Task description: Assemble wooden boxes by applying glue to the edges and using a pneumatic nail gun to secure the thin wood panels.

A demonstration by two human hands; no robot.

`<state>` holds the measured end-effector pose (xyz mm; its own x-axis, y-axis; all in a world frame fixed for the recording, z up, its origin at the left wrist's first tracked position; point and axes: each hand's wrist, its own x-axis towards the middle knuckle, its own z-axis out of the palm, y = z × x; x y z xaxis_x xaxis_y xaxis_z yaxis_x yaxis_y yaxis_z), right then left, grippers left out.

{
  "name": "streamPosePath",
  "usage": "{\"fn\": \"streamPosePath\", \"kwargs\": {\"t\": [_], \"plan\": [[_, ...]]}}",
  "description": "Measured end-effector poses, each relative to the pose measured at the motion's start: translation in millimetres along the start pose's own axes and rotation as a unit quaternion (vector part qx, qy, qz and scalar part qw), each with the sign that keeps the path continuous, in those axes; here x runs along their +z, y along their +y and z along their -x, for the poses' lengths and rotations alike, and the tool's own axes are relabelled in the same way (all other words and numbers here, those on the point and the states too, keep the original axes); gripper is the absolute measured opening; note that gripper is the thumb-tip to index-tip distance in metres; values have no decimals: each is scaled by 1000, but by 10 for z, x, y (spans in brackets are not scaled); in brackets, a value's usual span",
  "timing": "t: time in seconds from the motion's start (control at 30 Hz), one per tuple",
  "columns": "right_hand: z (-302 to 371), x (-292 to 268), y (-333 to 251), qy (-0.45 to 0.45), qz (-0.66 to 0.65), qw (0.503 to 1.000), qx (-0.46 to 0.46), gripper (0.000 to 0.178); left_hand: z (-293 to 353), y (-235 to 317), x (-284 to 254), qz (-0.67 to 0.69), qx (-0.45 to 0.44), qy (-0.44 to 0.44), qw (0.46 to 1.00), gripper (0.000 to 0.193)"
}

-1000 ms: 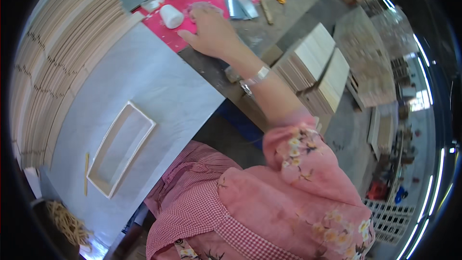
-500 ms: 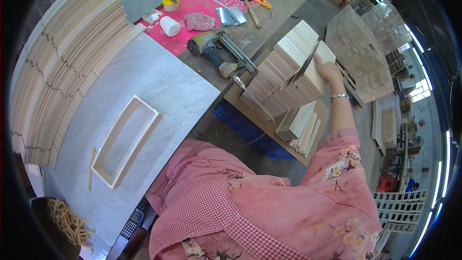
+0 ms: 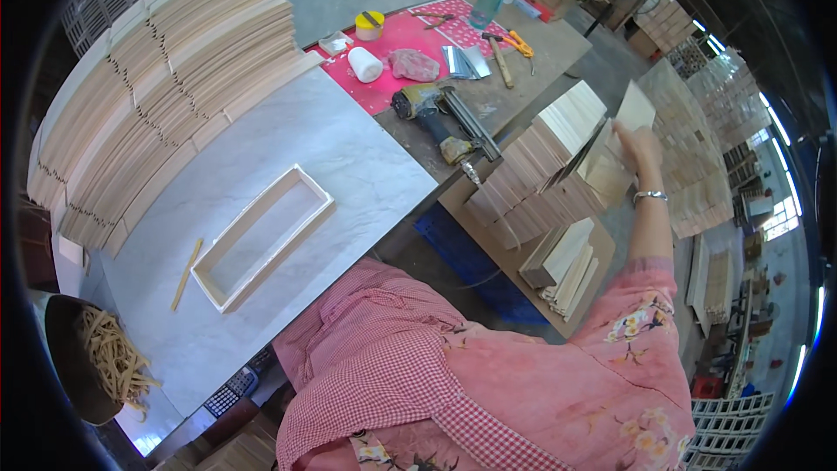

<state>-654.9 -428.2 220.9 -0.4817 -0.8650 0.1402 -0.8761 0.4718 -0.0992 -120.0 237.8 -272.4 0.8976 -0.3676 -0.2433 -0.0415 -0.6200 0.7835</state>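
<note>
1. Rect. wood frame (image 3: 277, 255) lies on marbled tbl. (image 3: 366, 181), same spot as a sec. ago; L hand out of view, state can't be told.
2. R hand (image 3: 644, 150), earlier atop wood stack (image 3: 602, 179), now grips thin wood panel (image 3: 637, 105), tilted up over stack's far end.

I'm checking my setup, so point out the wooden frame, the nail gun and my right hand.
Wooden frame (image 3: 276, 253): head view, on its nearer long wall.
Nail gun (image 3: 435, 127): head view, on its grip.
Right hand (image 3: 643, 146): head view, on its back.
</note>
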Motion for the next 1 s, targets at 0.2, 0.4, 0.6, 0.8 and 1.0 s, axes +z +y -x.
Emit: {"fn": "streamPosePath", "kwargs": {"t": [0.2, 0.4, 0.6, 0.8, 1.0], "plan": [[998, -413, -1262, 157, -160, 907, -357, 55, 308, 575, -118, 31, 23, 24, 999, 28], [2795, 384, -2365, -11, -251, 554, -794, 72, 580, 3674, -360, 350, -45, 18, 935, 39], [3544, 781, -2443, -163, -206, 391, -882, 77, 297, 4120, -334, 670, -76, -171, 718, 42], [3386, 821, -2466, -193, -148, 366, -898, 79, 349, 4005, -229, 541, -102, -143, 823, 27], [3225, 784, -2614, -178, -136, 415, -882, 80, 152, 3830, -316, 591, -103, -116, 791, 22]]}}
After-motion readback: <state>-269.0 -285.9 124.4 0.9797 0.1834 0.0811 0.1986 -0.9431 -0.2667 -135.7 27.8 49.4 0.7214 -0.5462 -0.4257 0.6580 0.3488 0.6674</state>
